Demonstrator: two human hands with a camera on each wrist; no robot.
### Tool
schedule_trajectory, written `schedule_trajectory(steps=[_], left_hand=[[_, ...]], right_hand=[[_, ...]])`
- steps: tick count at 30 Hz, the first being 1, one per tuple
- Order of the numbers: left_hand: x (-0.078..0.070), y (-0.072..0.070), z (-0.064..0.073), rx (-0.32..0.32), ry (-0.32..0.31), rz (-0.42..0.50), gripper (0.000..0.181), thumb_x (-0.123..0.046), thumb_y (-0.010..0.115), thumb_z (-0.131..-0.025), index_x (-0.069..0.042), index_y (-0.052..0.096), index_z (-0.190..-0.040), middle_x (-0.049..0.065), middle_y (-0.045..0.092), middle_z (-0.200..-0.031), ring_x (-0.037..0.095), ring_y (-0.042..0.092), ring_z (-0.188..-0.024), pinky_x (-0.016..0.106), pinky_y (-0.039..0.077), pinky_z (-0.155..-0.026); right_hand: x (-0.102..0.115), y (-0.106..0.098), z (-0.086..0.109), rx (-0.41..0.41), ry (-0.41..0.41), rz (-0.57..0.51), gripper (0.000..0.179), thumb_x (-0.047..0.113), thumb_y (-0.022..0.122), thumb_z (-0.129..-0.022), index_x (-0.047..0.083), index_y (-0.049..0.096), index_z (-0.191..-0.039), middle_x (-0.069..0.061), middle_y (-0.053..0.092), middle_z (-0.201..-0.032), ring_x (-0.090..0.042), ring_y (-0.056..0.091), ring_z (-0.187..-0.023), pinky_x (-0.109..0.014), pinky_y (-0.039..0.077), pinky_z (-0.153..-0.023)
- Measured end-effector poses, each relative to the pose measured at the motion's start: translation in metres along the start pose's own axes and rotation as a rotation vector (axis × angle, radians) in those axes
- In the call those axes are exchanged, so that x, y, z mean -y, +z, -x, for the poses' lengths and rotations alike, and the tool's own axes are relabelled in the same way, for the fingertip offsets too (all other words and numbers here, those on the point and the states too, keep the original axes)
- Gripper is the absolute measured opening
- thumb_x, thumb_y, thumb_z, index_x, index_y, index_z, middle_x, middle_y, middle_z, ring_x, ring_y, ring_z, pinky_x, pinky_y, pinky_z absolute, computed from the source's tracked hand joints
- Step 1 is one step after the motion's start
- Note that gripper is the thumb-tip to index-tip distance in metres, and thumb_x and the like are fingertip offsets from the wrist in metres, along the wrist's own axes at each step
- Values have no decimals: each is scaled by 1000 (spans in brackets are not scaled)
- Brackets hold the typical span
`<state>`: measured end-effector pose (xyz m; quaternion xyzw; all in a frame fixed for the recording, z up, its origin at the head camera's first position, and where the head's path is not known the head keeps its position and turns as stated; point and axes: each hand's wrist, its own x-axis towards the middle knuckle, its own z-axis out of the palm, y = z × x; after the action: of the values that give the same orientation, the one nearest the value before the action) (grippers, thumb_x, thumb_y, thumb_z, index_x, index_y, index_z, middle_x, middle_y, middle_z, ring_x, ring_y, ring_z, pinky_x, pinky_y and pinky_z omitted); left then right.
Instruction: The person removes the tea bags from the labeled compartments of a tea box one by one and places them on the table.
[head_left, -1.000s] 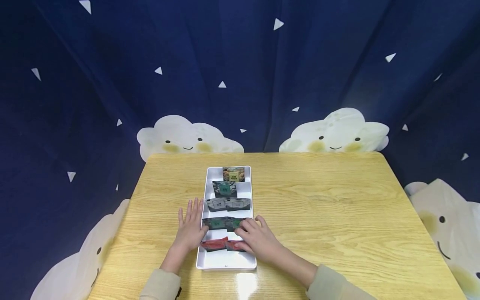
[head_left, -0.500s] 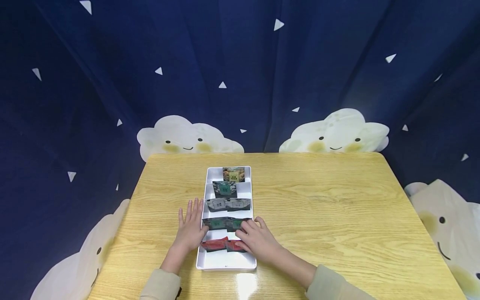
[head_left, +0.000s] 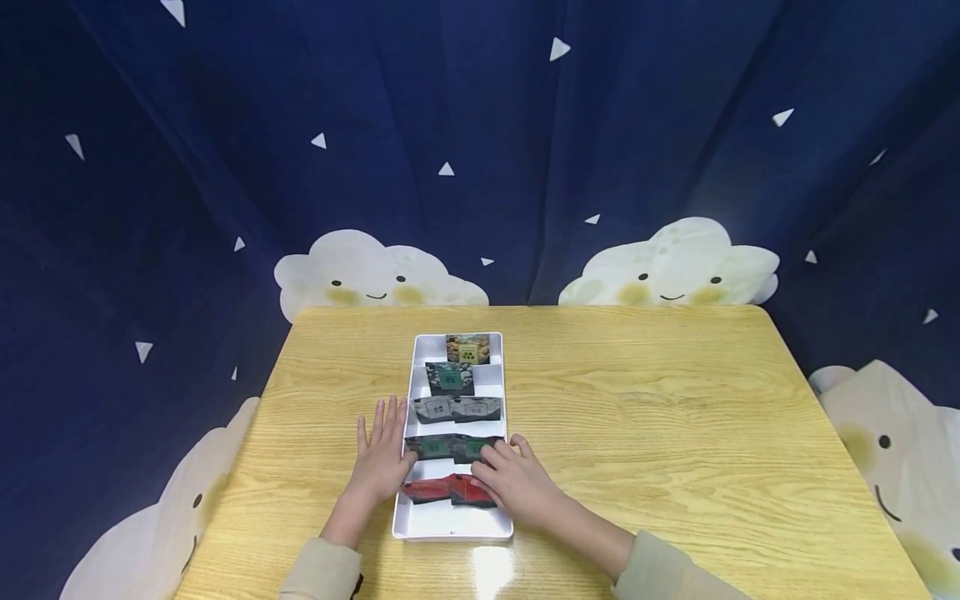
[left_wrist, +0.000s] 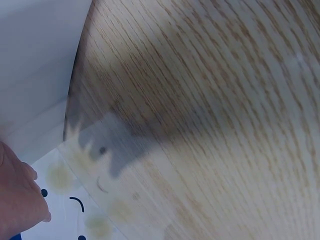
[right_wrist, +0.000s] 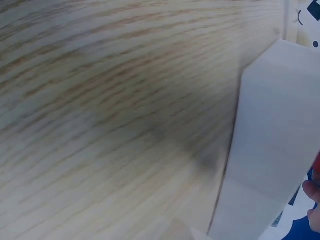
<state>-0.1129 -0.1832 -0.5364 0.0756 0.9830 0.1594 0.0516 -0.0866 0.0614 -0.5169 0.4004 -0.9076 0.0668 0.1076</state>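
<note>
Left hand spread against tray; right hand, half-curled, touches red packet.

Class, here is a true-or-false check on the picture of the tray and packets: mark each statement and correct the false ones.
1. The white tray is on a wooden table. True.
2. Both hands are at the tray's left side. False: the left hand is there, but the right hand is at the right side.
3. Gray packets sit between rows of green packets. True.
4. The packets nearest the person are gray. False: they are the red packets.
5. Clouds with smiling faces decorate the blue curtain. True.
</note>
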Motion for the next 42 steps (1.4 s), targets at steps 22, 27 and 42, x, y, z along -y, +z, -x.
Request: schedule_trajectory(steps=[22,27,42], left_hand=[[1,1,0,6,-8,31,82,-29,50,-83,-6,6,-147,15,5,-153,33,-3,-139,53,-11,-107],[0,1,0,8,-4,26,82,-29,50,-83,-6,6,-147,15,5,-153,33,-3,-139,54,-9,-108],[0,0,-1,28,-8,28,82,-29,49,-83,-6,4,-147,15,2,-153,33,-6,-139,53,-11,-107]], right_hand=[[-59,-70,-29,-208,139,-54,9,25,50,-91,20,55,-85,5,51,-84,-17,47,-81,-45,30,-84],[-93,-71,-32,-236,200,5,13,25,47,-91,18,53,-83,3,51,-82,-19,47,-81,-45,29,-82],[-163,-17,-43,0,339,25,15,27,42,-95,18,54,-91,0,54,-89,-24,48,-87,-45,28,-85]])
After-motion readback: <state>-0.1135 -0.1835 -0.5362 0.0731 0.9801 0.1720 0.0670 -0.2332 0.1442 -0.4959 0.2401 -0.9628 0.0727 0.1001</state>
